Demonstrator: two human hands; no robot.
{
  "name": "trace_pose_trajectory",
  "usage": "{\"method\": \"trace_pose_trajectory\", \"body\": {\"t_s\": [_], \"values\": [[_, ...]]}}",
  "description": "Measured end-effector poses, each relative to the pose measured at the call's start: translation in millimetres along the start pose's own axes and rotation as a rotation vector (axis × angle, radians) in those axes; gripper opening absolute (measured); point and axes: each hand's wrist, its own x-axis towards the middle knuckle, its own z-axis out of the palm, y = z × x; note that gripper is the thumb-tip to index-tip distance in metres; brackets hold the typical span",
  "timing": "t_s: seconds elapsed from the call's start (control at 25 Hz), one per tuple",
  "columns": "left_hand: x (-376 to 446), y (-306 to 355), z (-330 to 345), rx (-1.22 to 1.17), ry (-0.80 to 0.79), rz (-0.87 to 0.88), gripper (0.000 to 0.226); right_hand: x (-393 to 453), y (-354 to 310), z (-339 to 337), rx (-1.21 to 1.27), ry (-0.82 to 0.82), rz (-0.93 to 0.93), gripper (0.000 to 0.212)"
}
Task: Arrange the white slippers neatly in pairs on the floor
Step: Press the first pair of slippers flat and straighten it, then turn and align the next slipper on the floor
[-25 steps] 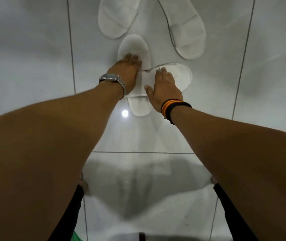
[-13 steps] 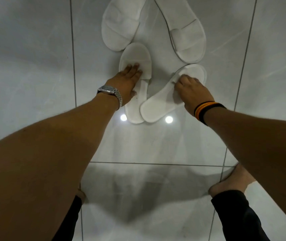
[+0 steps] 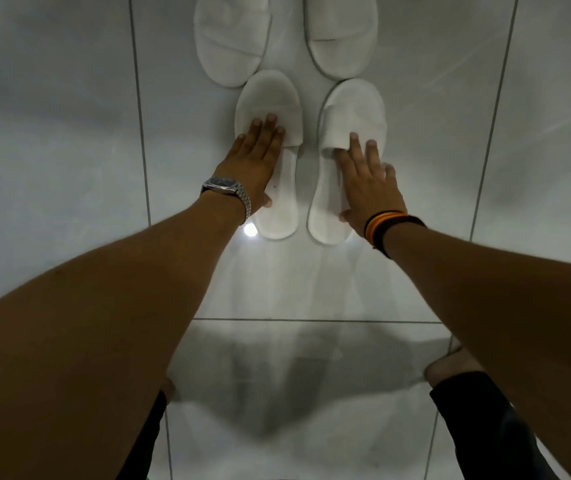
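Two white slippers lie side by side on the grey tiled floor, toes pointing away from me. My left hand [image 3: 254, 161], with a metal watch on the wrist, rests flat on the left slipper [image 3: 270, 109]. My right hand [image 3: 369, 180], wearing striped wristbands, lies flat on the right slipper [image 3: 355, 109], fingers spread and one fingertip at the strap's edge. Neither hand grips anything. Two more white slippers sit just beyond: the far left slipper [image 3: 230, 36] and the far right slipper [image 3: 341, 32], their heels cut off by the top edge.
Glossy grey floor tiles [image 3: 69, 168] with dark grout lines stretch to both sides. A bright light reflection [image 3: 250, 230] shines by the left slipper's heel. My feet and dark trouser legs [image 3: 478, 410] are at the bottom corners.
The right slipper, angled across the left one a second ago, has swung round to lie parallel beside it. My right hand went from pinching it to lying flat on it.
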Motion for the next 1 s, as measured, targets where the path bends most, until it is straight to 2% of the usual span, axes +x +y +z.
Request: {"method": "trace_pose_trajectory", "body": {"t_s": [0.12, 0.2, 0.32, 0.44, 0.56, 0.68, 0.8, 0.88, 0.92, 1.0], "values": [[-2.8, 17.2, -1.3, -0.011, -0.030, -0.024, 0.125, 1.4, 13.0, -7.5, -0.052, 0.045, -0.118, 0.099], [-5.6, 33.1, -1.4, -0.047, -0.061, -0.024, 0.122, -11.4, 9.4, -6.5, 0.065, 0.041, -0.098, 0.098], [-6.5, 50.6, 0.7, -0.054, -0.022, -0.002, 0.111, -46.2, -5.8, 7.7, 0.415, 0.069, 0.152, 0.097], [7.4, 48.6, -10.5, 0.069, 0.195, 0.151, 0.091, -66.6, -29.9, 24.5, 0.623, 0.051, 0.339, 0.098], [42.4, 40.9, -31.7, 0.283, 0.169, 0.392, 0.098, -62.2, -49.1, 38.4, 0.486, 0.007, 0.359, 0.110], [74.2, 51.2, -44.2, 0.445, 0.043, 0.499, 0.101, -49.0, -25.7, 40.3, 0.228, 0.014, 0.269, 0.118], [77.1, 69.6, -48.0, 0.355, -0.010, 0.397, 0.108, -38.7, 36.1, 29.1, 0.010, 0.012, 0.101, 0.108], [70.6, 87.8, -43.5, 0.281, 0.041, 0.263, 0.104, -27.5, 80.4, 12.8, -0.094, 0.059, 0.025, 0.086], [67.1, 99.3, -39.2, 0.248, 0.083, 0.174, 0.101, -20.3, 100.0, 3.8, -0.116, 0.101, 0.019, 0.074], [60.6, 127.8, -29.4, 0.138, 0.151, -0.051, 0.097, -10.1, 124.9, -10.7, -0.079, 0.177, 0.095, 0.067]]}}
